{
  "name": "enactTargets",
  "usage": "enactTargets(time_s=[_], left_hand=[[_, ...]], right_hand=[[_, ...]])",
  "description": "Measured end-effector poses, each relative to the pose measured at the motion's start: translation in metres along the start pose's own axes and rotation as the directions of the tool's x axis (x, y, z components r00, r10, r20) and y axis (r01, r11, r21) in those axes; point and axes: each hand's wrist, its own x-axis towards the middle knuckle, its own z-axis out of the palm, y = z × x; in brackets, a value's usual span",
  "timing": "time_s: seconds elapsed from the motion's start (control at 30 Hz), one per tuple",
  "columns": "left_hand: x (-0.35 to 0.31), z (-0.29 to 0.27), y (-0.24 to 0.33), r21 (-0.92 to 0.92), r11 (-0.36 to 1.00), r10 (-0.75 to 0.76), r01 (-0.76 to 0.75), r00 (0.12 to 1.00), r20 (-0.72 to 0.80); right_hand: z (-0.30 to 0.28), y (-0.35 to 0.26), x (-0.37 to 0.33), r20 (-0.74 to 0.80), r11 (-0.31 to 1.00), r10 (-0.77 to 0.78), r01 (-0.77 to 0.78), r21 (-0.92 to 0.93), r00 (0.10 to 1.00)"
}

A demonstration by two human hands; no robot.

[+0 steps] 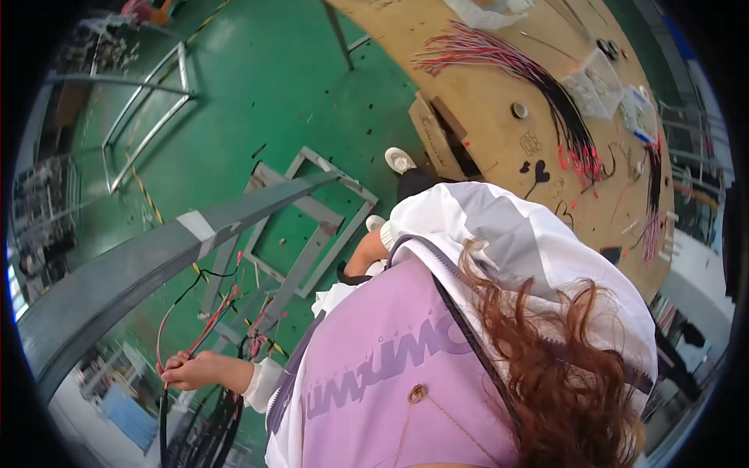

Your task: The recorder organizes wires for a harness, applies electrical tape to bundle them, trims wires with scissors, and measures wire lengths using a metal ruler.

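Observation:
My left hand (186, 370) is at the lower left, reaching out of a white sleeve, with its fingers closed on a few thin red wires (204, 327). These wires, together with black ones, run up toward a grey metal beam (156, 253). A thick bundle of black wires (209, 433) hangs just below the hand. My right forearm (367, 253) shows near the middle with a dark band at the wrist. Its hand is hidden behind my pink top and white jacket.
A plywood workbench (484, 101) at the upper right carries fanned red and black wire harnesses (546, 78) and small clear bags. Grey metal frames (312, 226) lie on the green floor, with my white shoes (399, 160) beside them. Racks stand along the left.

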Motion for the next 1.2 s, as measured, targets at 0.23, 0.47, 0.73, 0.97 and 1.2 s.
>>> enactTargets(time_s=[0.23, 0.47, 0.73, 0.97, 1.2], left_hand=[[-0.033, -0.031, 0.016, 0.199, 0.965, -0.150, 0.173, 0.981, -0.124], [-0.074, -0.097, 0.051, 0.258, 0.930, -0.224, 0.261, 0.961, -0.163], [-0.066, -0.176, 0.025, 0.434, 0.816, -0.272, 0.382, 0.916, -0.294], [-0.064, -0.154, 0.022, 0.407, 0.825, -0.093, 0.392, 0.805, -0.586], [-0.105, -0.032, -0.045, 0.436, 0.719, -0.386, 0.542, 0.832, -0.398]], right_hand=[[-0.025, -0.011, 0.005, 0.201, 0.962, 0.266, -0.272, 0.003, 0.943], [-0.016, -0.021, 0.064, 0.331, 0.883, 0.466, -0.457, -0.108, 0.821], [-0.048, -0.041, 0.056, 0.245, 0.803, 0.595, -0.563, -0.196, 0.765], [-0.137, -0.097, 0.019, 0.144, 0.754, 0.653, -0.619, -0.219, 0.744], [-0.294, -0.240, -0.045, -0.092, 0.635, 0.678, -0.644, -0.427, 0.729]])
